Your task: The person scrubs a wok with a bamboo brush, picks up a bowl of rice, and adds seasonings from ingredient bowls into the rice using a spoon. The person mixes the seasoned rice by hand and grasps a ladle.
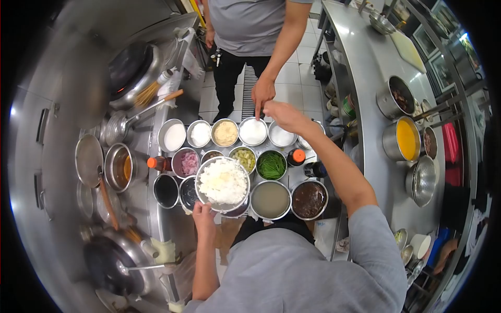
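Grey sleeve (pixel 373 237) up close, my left fingers (pixel 202 209) pinch the rice bowl (pixel 225 207) beside the cloudy broth (pixel 270 199), best kept level against spills, while my right fingers (pixel 268 107) curl near a co-worker's hand (pixel 264 89), contents impossible to tell.

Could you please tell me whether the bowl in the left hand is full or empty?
Full: white rice is mounded across most of the bowl.

Restaurant-type kitchen: woks (pixel 116 261) at left, steel table (pixel 385 91) with pots (pixel 395 96), bowls of chopped ingredients (pixel 271 165), tiled floor (pixel 288 99).
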`<action>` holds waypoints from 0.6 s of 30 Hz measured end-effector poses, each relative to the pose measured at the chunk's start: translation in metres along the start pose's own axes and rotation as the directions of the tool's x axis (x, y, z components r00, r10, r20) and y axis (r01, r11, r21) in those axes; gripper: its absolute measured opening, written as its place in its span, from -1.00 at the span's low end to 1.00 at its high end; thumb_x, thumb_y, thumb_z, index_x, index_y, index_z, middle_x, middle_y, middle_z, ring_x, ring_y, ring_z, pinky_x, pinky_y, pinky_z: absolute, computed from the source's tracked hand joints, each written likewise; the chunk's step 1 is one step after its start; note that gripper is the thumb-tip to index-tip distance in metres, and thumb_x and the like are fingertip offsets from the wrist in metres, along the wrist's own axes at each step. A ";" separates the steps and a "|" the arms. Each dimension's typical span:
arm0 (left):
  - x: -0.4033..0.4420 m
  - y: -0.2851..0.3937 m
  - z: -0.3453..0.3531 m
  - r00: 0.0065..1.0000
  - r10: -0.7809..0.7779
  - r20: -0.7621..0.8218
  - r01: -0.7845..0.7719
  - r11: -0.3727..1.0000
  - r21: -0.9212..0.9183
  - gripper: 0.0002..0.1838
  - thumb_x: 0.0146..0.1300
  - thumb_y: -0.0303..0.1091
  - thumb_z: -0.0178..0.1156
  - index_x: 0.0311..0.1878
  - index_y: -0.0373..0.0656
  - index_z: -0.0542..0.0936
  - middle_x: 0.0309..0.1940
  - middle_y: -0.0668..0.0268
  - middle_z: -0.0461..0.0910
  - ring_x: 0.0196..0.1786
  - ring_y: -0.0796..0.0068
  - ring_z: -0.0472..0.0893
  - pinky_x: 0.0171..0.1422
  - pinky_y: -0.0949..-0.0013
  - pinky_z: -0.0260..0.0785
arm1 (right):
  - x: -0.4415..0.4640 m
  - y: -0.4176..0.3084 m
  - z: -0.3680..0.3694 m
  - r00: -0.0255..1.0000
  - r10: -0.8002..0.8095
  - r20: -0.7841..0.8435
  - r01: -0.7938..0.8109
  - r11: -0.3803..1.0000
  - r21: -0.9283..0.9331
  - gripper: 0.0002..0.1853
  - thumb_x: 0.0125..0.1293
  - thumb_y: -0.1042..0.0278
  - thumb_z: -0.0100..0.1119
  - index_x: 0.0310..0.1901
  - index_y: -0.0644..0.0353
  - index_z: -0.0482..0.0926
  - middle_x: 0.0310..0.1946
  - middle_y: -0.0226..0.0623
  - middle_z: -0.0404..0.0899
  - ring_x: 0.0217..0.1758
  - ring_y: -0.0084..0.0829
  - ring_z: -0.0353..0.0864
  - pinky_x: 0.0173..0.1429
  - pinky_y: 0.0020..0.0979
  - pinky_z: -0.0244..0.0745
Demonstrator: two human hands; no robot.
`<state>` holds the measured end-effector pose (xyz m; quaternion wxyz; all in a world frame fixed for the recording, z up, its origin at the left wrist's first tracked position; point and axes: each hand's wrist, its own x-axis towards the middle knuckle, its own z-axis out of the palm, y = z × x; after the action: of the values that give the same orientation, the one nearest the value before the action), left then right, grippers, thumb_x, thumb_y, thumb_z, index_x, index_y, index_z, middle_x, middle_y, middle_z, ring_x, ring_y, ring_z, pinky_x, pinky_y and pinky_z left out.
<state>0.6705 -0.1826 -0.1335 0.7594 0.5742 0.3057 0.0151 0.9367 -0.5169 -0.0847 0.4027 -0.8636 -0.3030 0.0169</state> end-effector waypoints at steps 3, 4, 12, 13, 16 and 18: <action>-0.005 -0.005 -0.001 1.000 -0.008 -0.021 0.007 1.000 -0.030 -0.85 0.28 -0.53 0.07 -0.39 -0.08 0.36 -0.25 0.36 0.53 -0.16 0.52 0.56 -0.04 0.28 0.57 | 0.023 0.008 0.034 0.983 0.050 0.179 -0.024 0.990 -0.142 -0.83 0.42 0.35 -0.04 -0.20 0.27 0.48 -0.25 -0.06 0.61 -0.15 0.01 0.59 -0.06 -0.09 0.44; -0.007 -0.006 -0.002 1.000 -0.006 -0.018 0.006 1.000 -0.029 -0.84 0.27 -0.53 0.08 -0.39 -0.07 0.35 -0.27 0.38 0.52 -0.17 0.54 0.55 -0.04 0.31 0.56 | 0.027 0.013 0.045 0.981 0.042 0.188 -0.016 0.990 -0.139 -0.83 0.42 0.35 -0.04 -0.20 0.27 0.48 -0.25 -0.06 0.61 -0.15 0.01 0.59 -0.06 -0.09 0.44; -0.018 -0.013 -0.015 0.998 -0.031 -0.046 0.032 0.999 0.038 -0.83 0.30 -0.53 0.09 -0.39 -0.06 0.37 -0.28 0.44 0.53 -0.20 0.60 0.54 -0.08 0.38 0.51 | 0.041 0.049 0.110 0.846 0.280 0.455 -0.024 0.871 -0.492 -0.36 0.10 0.07 0.41 0.14 0.16 0.39 -0.20 0.02 0.65 -0.06 -0.02 0.66 0.02 -0.10 0.56; -0.017 -0.019 -0.021 0.998 -0.035 -0.052 0.037 0.999 0.035 -0.83 0.30 -0.53 0.09 -0.39 -0.06 0.37 -0.28 0.44 0.53 -0.20 0.60 0.54 -0.08 0.38 0.51 | 0.041 0.053 0.114 0.849 0.283 0.446 -0.026 0.865 -0.501 -0.41 0.10 0.11 0.40 0.12 0.17 0.42 -0.19 0.01 0.65 -0.05 -0.02 0.66 0.03 -0.11 0.57; -0.020 -0.018 -0.022 0.996 -0.053 -0.075 0.055 0.998 0.026 -0.83 0.30 -0.52 0.11 -0.39 -0.06 0.36 -0.28 0.43 0.54 -0.21 0.61 0.53 -0.08 0.37 0.51 | 0.044 0.074 0.126 0.851 0.293 0.435 -0.040 0.864 -0.502 -0.50 0.12 0.20 0.37 0.07 0.18 0.49 -0.16 -0.02 0.66 -0.04 -0.02 0.66 0.04 -0.12 0.57; -0.019 -0.017 -0.024 0.996 -0.051 -0.077 0.057 0.995 0.078 -0.83 0.29 -0.50 0.12 -0.39 -0.07 0.36 -0.29 0.42 0.54 -0.19 0.59 0.53 -0.05 0.34 0.51 | 0.047 0.070 0.123 0.851 0.301 0.429 -0.059 0.868 -0.493 -0.56 0.13 0.26 0.35 0.05 0.18 0.53 -0.15 -0.03 0.66 -0.04 -0.03 0.65 0.04 -0.12 0.57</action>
<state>0.6381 -0.1751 -0.1433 0.7239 0.5948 0.3496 0.0039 0.9769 -0.4412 -0.2070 0.0909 -0.9258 -0.3058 0.2027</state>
